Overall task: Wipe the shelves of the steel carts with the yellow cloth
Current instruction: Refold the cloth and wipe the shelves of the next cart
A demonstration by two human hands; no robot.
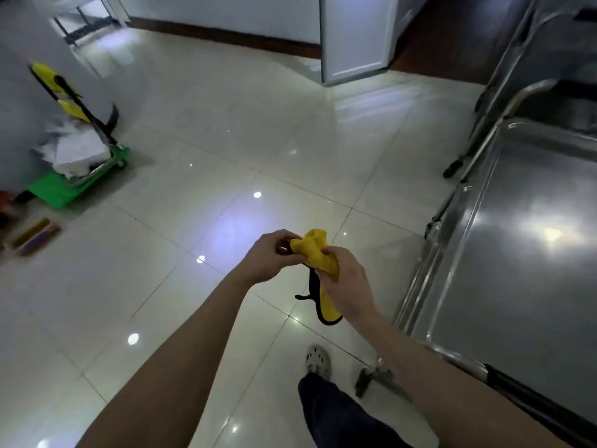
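Cloth (315, 250) is bunched in both hands over the floor (193, 286), long axis approx 12-to-6, tail hanging down. Cart shelf (517, 286) lies at 3 o'clock, apart from the hands. R hand (347, 279), the nearer one, grips the cloth's middle w/ curled fingers; L hand (271, 258) pinches its top end.

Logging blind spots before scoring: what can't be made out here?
Head view:
steel cart: lower shelves hidden under its top shelf; right side cut off by frame edge.
yellow cloth: bunched between left hand and right hand, spread unseen.
second cart, top right: blurred, cropped.
green trolley load: blurred.
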